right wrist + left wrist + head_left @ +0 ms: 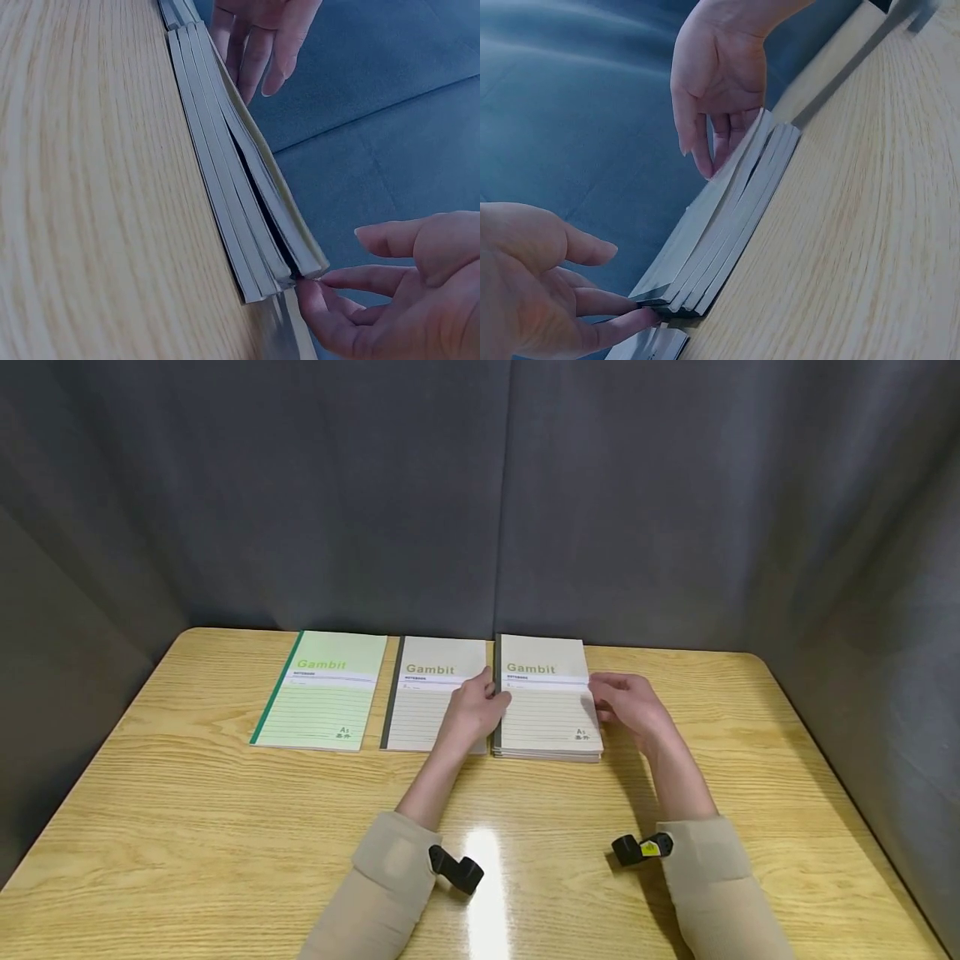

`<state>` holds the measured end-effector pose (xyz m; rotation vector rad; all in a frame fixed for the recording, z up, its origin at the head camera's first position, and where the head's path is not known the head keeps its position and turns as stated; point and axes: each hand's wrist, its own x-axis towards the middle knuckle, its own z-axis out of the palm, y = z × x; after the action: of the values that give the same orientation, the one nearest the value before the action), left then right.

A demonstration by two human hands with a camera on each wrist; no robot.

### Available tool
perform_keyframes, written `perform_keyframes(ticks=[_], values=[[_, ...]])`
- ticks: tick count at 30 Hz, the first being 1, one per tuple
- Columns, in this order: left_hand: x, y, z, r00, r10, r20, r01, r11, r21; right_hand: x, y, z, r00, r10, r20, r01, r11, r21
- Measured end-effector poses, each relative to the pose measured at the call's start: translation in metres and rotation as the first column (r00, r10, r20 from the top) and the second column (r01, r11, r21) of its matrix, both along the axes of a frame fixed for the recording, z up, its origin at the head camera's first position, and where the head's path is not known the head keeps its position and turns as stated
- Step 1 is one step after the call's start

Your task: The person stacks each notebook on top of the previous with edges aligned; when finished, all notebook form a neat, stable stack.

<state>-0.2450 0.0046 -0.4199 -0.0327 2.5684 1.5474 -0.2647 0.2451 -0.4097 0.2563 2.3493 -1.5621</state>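
A stack of several cream Gambit notebooks (547, 718) with dark spines lies right of the middle of the table. My left hand (472, 710) touches its spine side with the fingertips; in the left wrist view the thumb stands apart from the stack. At the opposite edge, the extended fingers of my right hand (633, 706) touch the stack's side, thumb held off it. The top notebook (281, 202) gapes from those below at the right. Left of the stack lies a pale Gambit notebook (420, 714) with a dark spine, partly hidden by my left hand.
Further left is a light green Gambit notebook (326, 702) with a green spine. All lie along the back of the wooden table (225, 827). Dark grey curtains (360, 493) hang behind and at the sides. A black wrist camera (457, 868) sits on the left sleeve.
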Motion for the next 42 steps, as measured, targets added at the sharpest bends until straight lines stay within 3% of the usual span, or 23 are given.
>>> perform_keyframes(ticks=[10, 19, 24, 28, 33, 36, 42], values=[[0.002, 0.001, 0.001, 0.999, -0.008, 0.036, 0.007, 0.999, 0.036, 0.002, -0.001, 0.003, 0.998, 0.056, -0.007, -0.055, 0.995, 0.088], [0.000, 0.000, 0.003, 0.998, -0.023, 0.056, 0.021, 0.999, 0.040, 0.004, -0.003, 0.007, 0.997, 0.069, -0.019, -0.068, 0.995, 0.072], [-0.003, -0.009, 0.008, 0.997, -0.033, 0.067, 0.025, 0.993, 0.116, 0.003, -0.004, 0.008, 0.995, 0.090, -0.043, -0.087, 0.994, 0.071], [-0.002, -0.023, 0.019, 0.998, -0.044, 0.049, 0.036, 0.988, 0.149, 0.004, -0.008, 0.010, 0.983, 0.058, -0.174, -0.042, 0.995, 0.095], [-0.005, -0.052, 0.036, 0.998, -0.060, -0.034, 0.063, 0.993, 0.103, 0.005, -0.036, 0.017, 0.925, 0.010, -0.379, 0.032, 0.994, 0.105], [-0.005, -0.074, 0.042, 0.997, -0.050, -0.057, 0.055, 0.995, 0.078, 0.005, -0.062, 0.021, 0.913, 0.062, -0.403, -0.025, 0.995, 0.097], [0.001, -0.111, 0.042, 0.998, -0.052, -0.036, 0.055, 0.994, 0.090, 0.007, -0.108, 0.019, 0.926, 0.139, -0.350, -0.139, 0.990, 0.024]])
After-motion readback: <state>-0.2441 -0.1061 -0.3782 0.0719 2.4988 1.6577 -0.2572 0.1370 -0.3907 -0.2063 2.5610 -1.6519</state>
